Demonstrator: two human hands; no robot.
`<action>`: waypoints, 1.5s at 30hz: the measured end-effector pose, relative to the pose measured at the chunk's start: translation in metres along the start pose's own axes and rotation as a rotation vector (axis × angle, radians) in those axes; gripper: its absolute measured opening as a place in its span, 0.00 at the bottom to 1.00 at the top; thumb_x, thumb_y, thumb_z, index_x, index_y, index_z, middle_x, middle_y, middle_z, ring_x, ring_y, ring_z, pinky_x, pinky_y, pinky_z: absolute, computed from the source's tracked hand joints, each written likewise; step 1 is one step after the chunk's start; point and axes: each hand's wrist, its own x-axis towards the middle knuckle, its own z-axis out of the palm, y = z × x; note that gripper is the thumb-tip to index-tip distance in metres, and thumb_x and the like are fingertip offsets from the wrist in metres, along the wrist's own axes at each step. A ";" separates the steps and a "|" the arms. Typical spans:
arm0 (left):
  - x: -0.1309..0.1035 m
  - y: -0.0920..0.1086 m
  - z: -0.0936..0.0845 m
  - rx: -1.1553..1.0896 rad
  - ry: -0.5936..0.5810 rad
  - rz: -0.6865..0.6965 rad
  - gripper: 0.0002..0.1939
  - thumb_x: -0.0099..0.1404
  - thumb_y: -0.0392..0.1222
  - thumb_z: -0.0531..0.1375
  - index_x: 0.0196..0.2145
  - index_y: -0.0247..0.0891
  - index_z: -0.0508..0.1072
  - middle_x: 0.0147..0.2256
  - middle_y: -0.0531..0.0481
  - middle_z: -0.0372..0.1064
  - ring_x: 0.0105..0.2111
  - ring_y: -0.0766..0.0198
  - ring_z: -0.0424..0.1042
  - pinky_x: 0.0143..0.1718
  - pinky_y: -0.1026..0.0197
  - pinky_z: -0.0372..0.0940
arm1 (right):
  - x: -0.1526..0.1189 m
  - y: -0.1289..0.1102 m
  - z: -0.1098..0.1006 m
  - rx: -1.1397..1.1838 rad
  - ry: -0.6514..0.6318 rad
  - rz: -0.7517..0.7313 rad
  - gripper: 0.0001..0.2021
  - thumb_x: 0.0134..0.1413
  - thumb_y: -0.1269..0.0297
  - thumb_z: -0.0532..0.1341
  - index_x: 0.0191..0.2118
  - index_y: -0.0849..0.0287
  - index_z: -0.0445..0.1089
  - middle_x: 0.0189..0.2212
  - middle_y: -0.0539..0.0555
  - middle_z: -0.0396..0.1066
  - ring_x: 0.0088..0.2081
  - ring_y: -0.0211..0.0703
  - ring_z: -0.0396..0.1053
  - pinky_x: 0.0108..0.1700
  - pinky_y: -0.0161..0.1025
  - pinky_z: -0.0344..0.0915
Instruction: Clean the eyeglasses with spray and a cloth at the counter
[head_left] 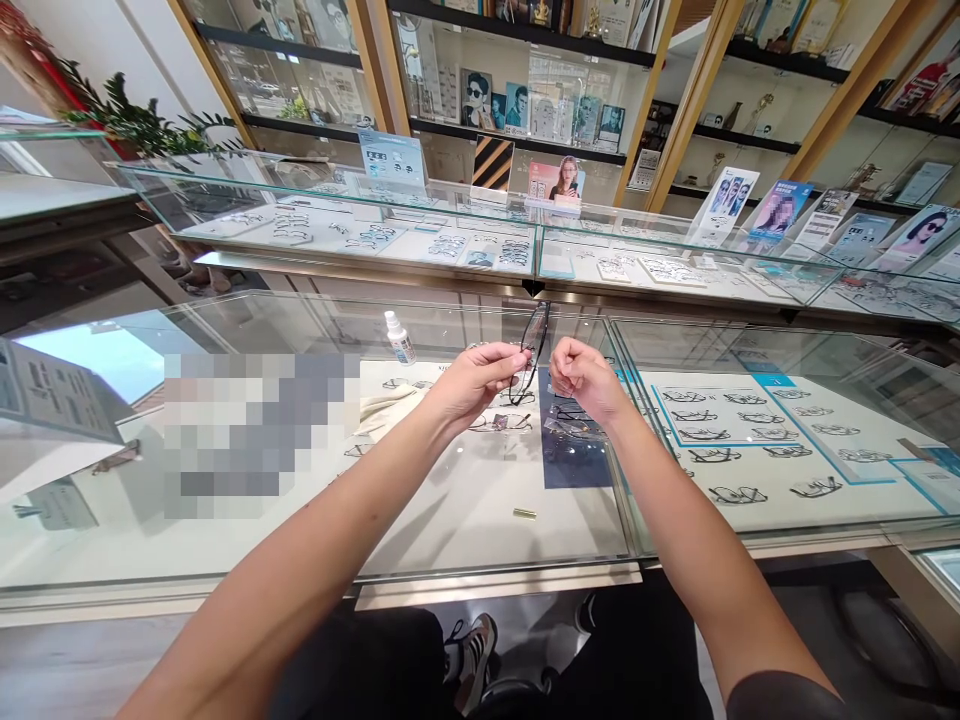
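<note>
Thin dark-rimmed eyeglasses (541, 350) are held up on edge above the glass counter. My left hand (476, 378) pinches them between thumb and fingers at one side. Just to the right of the glasses, my right hand (583, 378) is closed with its fingers curled in; what it holds, if anything, is hidden. Beyond my left forearm stand a small white bottle (401, 340) and a pale crumpled cloth (386, 408). Beneath my hands, several spectacle frames (501, 422) lie inside the case, some near a dark blue panel (576, 465).
The glass counter (450, 545) has a metal front edge close to my legs. A small gold-green piece (524, 514) shows near its front. More eyeglasses (739, 494) lie to the right. A sign (56, 410) stands at left; a second display case (352, 225) runs behind.
</note>
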 end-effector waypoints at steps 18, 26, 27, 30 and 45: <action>0.003 -0.005 -0.003 0.220 0.030 0.139 0.22 0.45 0.58 0.83 0.30 0.41 0.85 0.36 0.48 0.81 0.41 0.58 0.75 0.50 0.54 0.68 | 0.000 0.010 0.011 -0.386 0.217 -0.110 0.18 0.50 0.46 0.76 0.34 0.56 0.78 0.22 0.45 0.64 0.26 0.36 0.53 0.31 0.38 0.49; 0.006 -0.005 -0.009 0.228 0.033 0.160 0.23 0.50 0.59 0.81 0.32 0.39 0.83 0.38 0.46 0.82 0.40 0.59 0.76 0.51 0.54 0.69 | 0.001 0.012 0.007 -0.446 0.249 -0.129 0.14 0.55 0.49 0.73 0.34 0.55 0.77 0.20 0.43 0.59 0.24 0.36 0.52 0.30 0.38 0.51; 0.006 -0.005 -0.011 0.230 0.033 0.160 0.23 0.51 0.59 0.81 0.33 0.39 0.83 0.39 0.46 0.81 0.40 0.60 0.75 0.50 0.54 0.70 | 0.001 0.011 0.007 -0.460 0.269 -0.135 0.14 0.56 0.48 0.72 0.34 0.54 0.77 0.19 0.43 0.58 0.23 0.36 0.52 0.30 0.38 0.51; 0.010 -0.003 -0.017 0.269 0.045 0.163 0.23 0.53 0.59 0.80 0.34 0.39 0.83 0.39 0.45 0.81 0.40 0.60 0.76 0.49 0.55 0.70 | 0.000 0.008 0.004 -0.517 0.359 -0.160 0.14 0.61 0.48 0.68 0.37 0.54 0.76 0.16 0.43 0.61 0.21 0.38 0.58 0.30 0.39 0.57; 0.016 0.000 -0.027 0.395 0.022 0.162 0.25 0.53 0.63 0.79 0.34 0.38 0.82 0.37 0.46 0.80 0.37 0.61 0.74 0.45 0.55 0.72 | -0.009 -0.006 -0.004 -0.960 0.602 -0.435 0.19 0.70 0.56 0.61 0.63 0.49 0.69 0.59 0.60 0.79 0.39 0.47 0.75 0.38 0.44 0.66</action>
